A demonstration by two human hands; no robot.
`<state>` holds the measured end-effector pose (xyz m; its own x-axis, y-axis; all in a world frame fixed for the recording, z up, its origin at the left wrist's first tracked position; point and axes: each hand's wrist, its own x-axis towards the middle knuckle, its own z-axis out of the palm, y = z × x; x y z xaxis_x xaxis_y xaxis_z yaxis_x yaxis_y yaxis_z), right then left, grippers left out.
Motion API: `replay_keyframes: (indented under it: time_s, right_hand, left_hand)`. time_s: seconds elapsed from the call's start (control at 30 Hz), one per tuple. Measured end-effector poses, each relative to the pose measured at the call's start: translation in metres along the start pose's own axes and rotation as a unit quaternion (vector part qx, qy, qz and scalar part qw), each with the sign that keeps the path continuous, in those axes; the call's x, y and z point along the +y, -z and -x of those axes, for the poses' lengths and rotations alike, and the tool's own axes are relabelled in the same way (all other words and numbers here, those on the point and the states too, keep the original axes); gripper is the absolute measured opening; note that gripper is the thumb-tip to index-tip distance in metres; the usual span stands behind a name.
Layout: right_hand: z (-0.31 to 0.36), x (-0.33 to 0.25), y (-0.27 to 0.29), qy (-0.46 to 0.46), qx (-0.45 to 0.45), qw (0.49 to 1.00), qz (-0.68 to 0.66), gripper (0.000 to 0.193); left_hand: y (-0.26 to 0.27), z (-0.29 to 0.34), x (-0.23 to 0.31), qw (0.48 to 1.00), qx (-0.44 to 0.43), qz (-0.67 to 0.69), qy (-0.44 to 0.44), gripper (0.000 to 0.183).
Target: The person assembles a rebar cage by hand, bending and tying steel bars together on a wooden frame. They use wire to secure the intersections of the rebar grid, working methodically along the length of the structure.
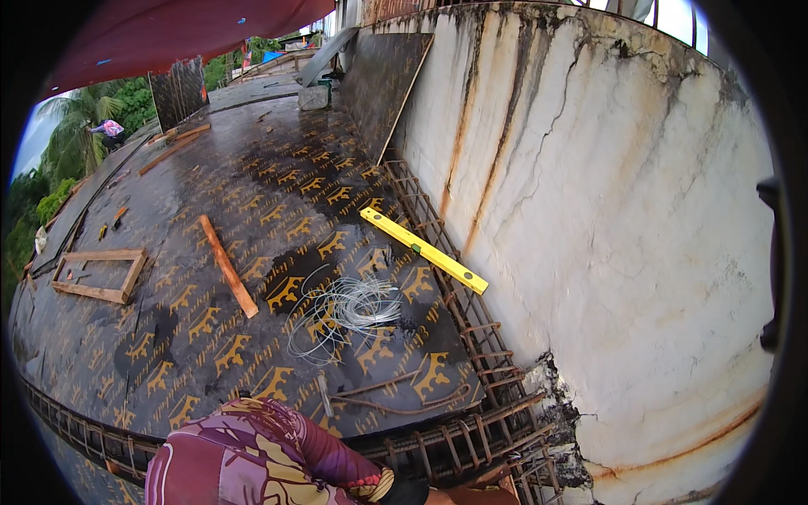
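Observation:
My left arm, in a maroon and purple patterned sleeve (244,454), bends in from the lower edge toward the right. Beyond a black band at the wrist (404,491), my left hand (442,497) is mostly cut off by the lower edge, so its fingers do not show. It is nearest to the tied rebar cage (459,442) along the panel edge. My right hand is not visible. Just ahead lie a bent rusty rod (412,410) and a short grey metal piece (325,396). Farther on sits a loose coil of tie wire (353,307).
A yellow spirit level (425,250) bridges the panel edge and the rebar beside a stained, cracked wall (623,210). On the dark plywood deck (177,244) lie a wood strip (227,265) and a wooden frame (98,254). Another person (109,130) is at the far left.

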<state>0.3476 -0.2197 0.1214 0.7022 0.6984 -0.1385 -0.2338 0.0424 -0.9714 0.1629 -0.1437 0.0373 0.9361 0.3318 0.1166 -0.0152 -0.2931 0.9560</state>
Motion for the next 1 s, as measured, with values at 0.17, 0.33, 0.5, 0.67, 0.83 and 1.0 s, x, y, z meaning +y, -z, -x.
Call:
replay_keyframes:
  time_s: [0.17,0.33,0.5,0.67,0.83,1.0]
  right_hand:
    - [-0.010,-0.003,0.010,0.032,-0.038,0.994,-0.097,0.062]
    - [-0.008,-0.008,0.003,0.001,-0.106,0.977,-0.186,0.063]
    - [-0.011,-0.010,0.004,0.043,-0.187,0.955,-0.228,0.068]
    - [-0.016,-0.023,-0.010,0.072,-0.273,0.928,-0.245,0.059]
    - [-0.008,-0.034,-0.062,0.025,-0.096,0.964,-0.245,0.064]
    - [-0.028,-0.020,-0.066,0.052,-0.179,0.960,-0.207,0.058]
  left_hand:
    - [0.019,-0.003,0.053,0.990,-0.134,0.029,0.046,0.054]
    - [0.024,0.012,0.073,0.995,-0.040,0.082,0.039,0.050]
    - [0.009,0.018,0.057,0.990,-0.030,0.135,0.025,0.043]
    - [0.009,0.026,0.069,0.984,-0.004,0.174,-0.023,0.041]
    - [-0.002,0.033,0.074,0.988,0.121,0.069,-0.069,0.035]
    - [0.020,0.033,0.082,0.986,0.166,-0.028,-0.004,0.021]
